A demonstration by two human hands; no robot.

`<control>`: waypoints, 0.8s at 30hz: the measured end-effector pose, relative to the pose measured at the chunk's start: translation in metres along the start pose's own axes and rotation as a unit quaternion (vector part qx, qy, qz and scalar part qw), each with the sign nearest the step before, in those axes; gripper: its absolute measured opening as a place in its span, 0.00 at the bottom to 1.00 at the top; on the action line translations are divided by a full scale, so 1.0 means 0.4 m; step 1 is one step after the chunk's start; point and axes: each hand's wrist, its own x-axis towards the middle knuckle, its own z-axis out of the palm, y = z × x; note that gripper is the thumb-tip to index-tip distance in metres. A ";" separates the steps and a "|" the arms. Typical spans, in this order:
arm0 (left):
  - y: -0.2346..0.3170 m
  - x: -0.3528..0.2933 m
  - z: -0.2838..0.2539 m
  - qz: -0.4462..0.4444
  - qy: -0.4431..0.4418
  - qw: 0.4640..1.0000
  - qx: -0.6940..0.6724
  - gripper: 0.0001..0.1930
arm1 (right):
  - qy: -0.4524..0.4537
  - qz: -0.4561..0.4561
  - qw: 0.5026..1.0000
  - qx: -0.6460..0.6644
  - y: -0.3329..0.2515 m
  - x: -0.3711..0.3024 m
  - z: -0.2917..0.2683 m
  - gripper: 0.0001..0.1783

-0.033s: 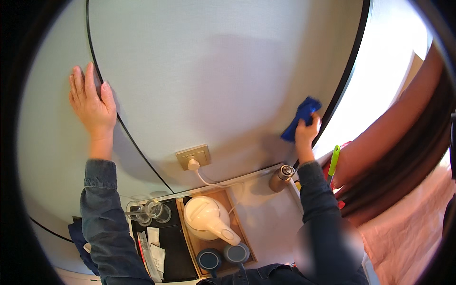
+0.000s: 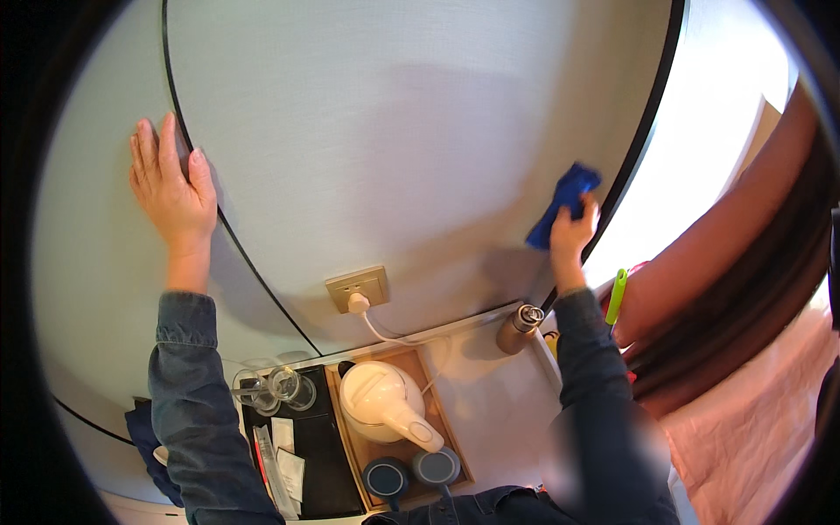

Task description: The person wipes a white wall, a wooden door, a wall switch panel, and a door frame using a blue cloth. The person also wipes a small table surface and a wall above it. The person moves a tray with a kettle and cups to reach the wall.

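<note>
My left hand (image 2: pixel 178 192) lies flat on the pale wall panel (image 2: pixel 289 140), fingers spread, beside a thin black seam. At the right, my right hand (image 2: pixel 573 229) grips a folded blue cloth (image 2: pixel 567 194) and presses it to the wall close to the dark frame strip (image 2: pixel 643 140). Part of the cloth is hidden under the fingers, and its edges are slightly blurred.
Below, a white counter (image 2: pixel 486 394) carries a white kettle (image 2: pixel 376 398) and two dark mugs (image 2: pixel 385 477) on a wooden tray, glasses (image 2: pixel 284 385) on a black tray, and a metal bottle (image 2: pixel 520 329). A plug sits in the wall socket (image 2: pixel 372 284). Brown curtains (image 2: pixel 726 245) hang right.
My right hand has slid a little up and to the right along the wall with the blue cloth. My left hand stays almost in place.
</note>
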 end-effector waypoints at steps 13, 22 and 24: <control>0.004 -0.006 -0.005 -0.027 -0.016 1.000 -0.003 0.24 | -0.096 -0.456 0.871 0.157 -0.548 0.018 0.192 0.20; 0.003 -0.014 -0.002 -0.038 -0.021 0.999 -0.006 0.24 | -0.079 -0.470 0.874 0.091 -0.306 0.094 0.094 0.18; 0.005 -0.016 0.000 -0.041 -0.019 0.999 -0.007 0.24 | 0.033 -0.368 0.928 0.047 -0.265 0.202 0.089 0.22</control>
